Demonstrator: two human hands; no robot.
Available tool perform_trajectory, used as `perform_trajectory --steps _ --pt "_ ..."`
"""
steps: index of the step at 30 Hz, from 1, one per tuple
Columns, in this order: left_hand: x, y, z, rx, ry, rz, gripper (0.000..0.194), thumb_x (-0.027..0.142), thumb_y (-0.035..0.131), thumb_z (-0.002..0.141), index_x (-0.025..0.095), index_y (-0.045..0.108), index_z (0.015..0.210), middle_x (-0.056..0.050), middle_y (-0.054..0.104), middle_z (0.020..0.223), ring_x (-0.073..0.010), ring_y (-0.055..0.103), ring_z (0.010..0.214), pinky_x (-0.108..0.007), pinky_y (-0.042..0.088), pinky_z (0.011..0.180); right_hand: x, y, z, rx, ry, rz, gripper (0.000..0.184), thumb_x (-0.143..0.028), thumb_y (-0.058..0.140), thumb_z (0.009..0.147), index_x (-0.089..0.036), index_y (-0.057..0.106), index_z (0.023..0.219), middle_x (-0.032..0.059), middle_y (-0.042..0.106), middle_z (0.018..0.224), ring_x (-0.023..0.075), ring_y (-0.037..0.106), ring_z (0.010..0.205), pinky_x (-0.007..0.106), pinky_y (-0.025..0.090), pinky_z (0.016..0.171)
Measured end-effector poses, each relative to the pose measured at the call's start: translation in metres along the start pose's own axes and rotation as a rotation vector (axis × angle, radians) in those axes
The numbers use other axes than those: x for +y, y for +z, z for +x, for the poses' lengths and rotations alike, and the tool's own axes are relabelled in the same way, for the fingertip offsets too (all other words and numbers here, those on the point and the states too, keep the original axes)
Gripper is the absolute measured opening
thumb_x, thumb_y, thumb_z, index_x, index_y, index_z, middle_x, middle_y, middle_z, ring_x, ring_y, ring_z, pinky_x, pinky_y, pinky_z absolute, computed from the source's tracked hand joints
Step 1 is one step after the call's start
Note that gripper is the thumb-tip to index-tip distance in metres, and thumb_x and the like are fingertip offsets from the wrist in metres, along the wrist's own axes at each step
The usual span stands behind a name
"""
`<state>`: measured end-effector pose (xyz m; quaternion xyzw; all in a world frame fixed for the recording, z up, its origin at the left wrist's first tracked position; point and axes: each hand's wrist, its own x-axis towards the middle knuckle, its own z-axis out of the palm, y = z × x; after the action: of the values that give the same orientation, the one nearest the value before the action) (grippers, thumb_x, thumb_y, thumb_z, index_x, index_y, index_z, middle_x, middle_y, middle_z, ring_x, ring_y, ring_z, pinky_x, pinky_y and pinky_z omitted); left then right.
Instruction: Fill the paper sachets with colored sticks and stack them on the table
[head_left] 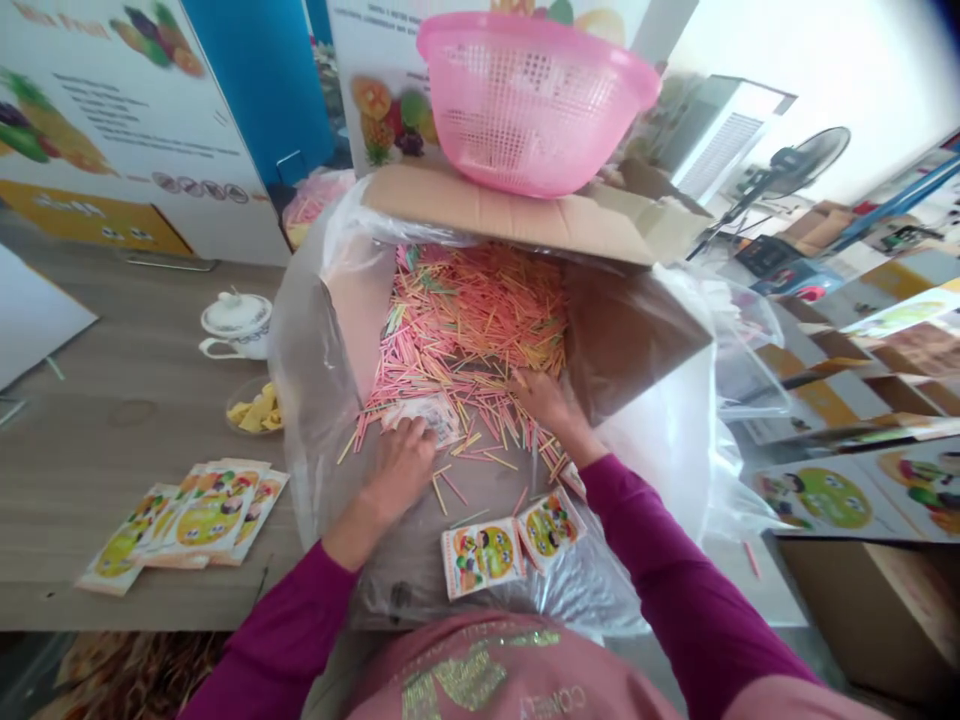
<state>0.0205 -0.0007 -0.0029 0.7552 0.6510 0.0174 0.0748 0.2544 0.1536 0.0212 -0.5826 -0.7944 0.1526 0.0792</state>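
Beyond two printed packets (484, 558) on the plastic-covered worktop (420, 590), the left hand (409, 460) rests its slightly curled fingers on a pale packet (424, 418), while the right hand's (541, 398) loosely bent fingers touch colored sticks (480, 310) spilling from a cardboard box (630, 320).

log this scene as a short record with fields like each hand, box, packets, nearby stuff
left hand: on a clear-and-white packet
right hand: fingers among the loose sticks
cardboard box: open on its side, colorful sticks spilling out
printed packets: two near the person, a stack at left
nearby: lidded white pot, dish of yellow pieces, pink basket
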Motion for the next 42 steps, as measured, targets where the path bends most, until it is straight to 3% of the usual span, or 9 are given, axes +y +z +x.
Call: perform_trajectory --steps 7,12,15,18,20,23,28,33,42 --pt "0.009 0.021 -0.003 0.084 0.007 0.145 0.033 0.008 0.047 0.104 0.013 0.079 0.11 -0.019 0.076 0.111 -0.0334 0.07 0.109 -0.044 0.053 0.089 -0.025 0.002 -0.004 -0.121 -0.013 -0.279 0.031 -0.024 0.053 0.11 -0.018 0.08 0.124 0.0189 0.082 0.118 0.0288 0.08 0.108 0.037 0.06 0.092" --pt "-0.008 0.037 -0.002 0.317 0.017 0.007 0.023 0.012 0.057 0.101 0.018 0.076 0.089 -0.012 0.076 0.095 -0.0283 0.069 0.096 -0.04 0.052 0.089 -0.017 0.005 0.004 0.035 -0.099 -0.229 0.036 -0.015 0.055 0.103 -0.017 0.077 0.132 0.0229 0.075 0.139 0.0354 0.066 0.136 0.048 0.053 0.113" --pt "-0.013 0.041 -0.005 0.431 0.009 -0.088 0.019 0.018 0.062 0.102 0.02 0.075 0.088 -0.009 0.075 0.091 -0.0277 0.067 0.096 -0.039 0.051 0.089 0.002 0.007 0.002 0.218 -0.179 0.175 0.028 -0.024 0.056 0.104 -0.019 0.08 0.118 0.0176 0.079 0.125 0.0319 0.067 0.129 0.046 0.051 0.114" --pt "-0.011 0.038 -0.007 0.426 -0.035 -0.136 0.017 0.027 0.064 0.104 0.021 0.079 0.099 -0.01 0.076 0.102 -0.0297 0.065 0.103 -0.041 0.052 0.092 0.013 0.012 -0.007 0.349 -0.105 0.824 0.031 -0.048 0.061 0.103 -0.022 0.078 0.102 0.0037 0.067 0.075 0.0218 0.065 0.076 0.034 0.056 0.074" --pt "-0.01 0.033 -0.004 0.371 -0.053 -0.123 0.021 0.024 0.06 0.105 0.021 0.08 0.1 -0.011 0.076 0.106 -0.0307 0.065 0.106 -0.042 0.053 0.094 0.009 0.017 -0.016 0.29 -0.015 1.207 0.037 -0.06 0.073 0.093 -0.024 0.075 0.1 -0.008 0.042 0.057 0.0137 0.039 0.05 0.027 0.04 0.051" --pt "-0.011 0.021 0.003 0.29 -0.079 -0.074 0.025 0.016 0.057 0.102 0.02 0.079 0.092 -0.012 0.076 0.103 -0.0314 0.066 0.107 -0.043 0.054 0.095 -0.008 0.024 -0.031 0.117 0.005 1.446 0.043 -0.063 0.082 0.085 -0.023 0.076 0.1 -0.0136 0.025 0.053 0.0095 0.021 0.046 0.025 0.029 0.045" --pt "-0.01 0.008 0.003 0.192 -0.076 0.013 0.023 0.006 0.06 0.094 0.017 0.08 0.096 -0.016 0.076 0.108 -0.0334 0.068 0.114 -0.044 0.055 0.098 -0.028 0.034 -0.044 -0.05 -0.299 1.071 0.063 -0.074 0.052 0.105 -0.02 0.083 0.098 -0.0008 0.055 0.065 0.0164 0.051 0.064 0.034 0.051 0.071" --pt "0.006 0.009 -0.002 0.079 -0.096 0.055 0.032 0.005 0.051 0.099 0.013 0.079 0.112 -0.019 0.076 0.114 -0.0325 0.071 0.112 -0.042 0.057 0.091 -0.014 0.051 -0.041 -0.121 -0.533 0.445 0.07 -0.071 0.036 0.112 -0.025 0.088 0.107 0.0089 0.074 0.092 0.0259 0.064 0.095 0.048 0.051 0.102" --pt "-0.016 0.017 0.001 0.19 -0.076 -0.099 0.022 0.005 0.062 0.091 0.02 0.078 0.091 -0.015 0.076 0.104 -0.0328 0.07 0.111 -0.044 0.057 0.097 -0.008 0.034 -0.051 -0.178 -0.47 0.511 0.063 -0.067 0.034 0.113 -0.035 0.082 0.137 0.0102 0.077 0.124 0.0319 0.063 0.128 0.056 0.049 0.12"
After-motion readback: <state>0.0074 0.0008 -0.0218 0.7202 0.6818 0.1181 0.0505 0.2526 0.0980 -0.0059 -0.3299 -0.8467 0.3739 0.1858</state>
